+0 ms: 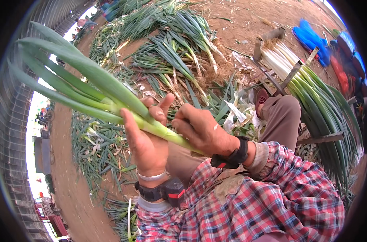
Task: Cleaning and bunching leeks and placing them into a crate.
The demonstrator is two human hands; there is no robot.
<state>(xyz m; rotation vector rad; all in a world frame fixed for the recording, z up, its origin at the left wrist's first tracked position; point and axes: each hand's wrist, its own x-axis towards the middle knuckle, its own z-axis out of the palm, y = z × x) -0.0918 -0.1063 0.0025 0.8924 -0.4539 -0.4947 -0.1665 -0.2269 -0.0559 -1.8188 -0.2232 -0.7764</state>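
A large green onion point(157, 128) slants across the middle of the view, its broad green leaves fanned toward the upper left. My left hand point(149, 147) is closed around the upper stalk, with the thumb on the near side and fingers beyond it. Against the lower stalk is my right hand point(205, 129), its fingers curled into a pinch. Whatever those fingertips grip is hidden, and the stalk's lower end passes out of sight under that hand.
Untrimmed green onions point(171, 52) lie heaped on the dirt floor ahead. To the right, a metal rack point(290, 76) holds a bundle of cleaned green onions point(312, 92). Loose leaves point(99, 153) litter the ground at left. Blue netting point(310, 40) lies at the far right.
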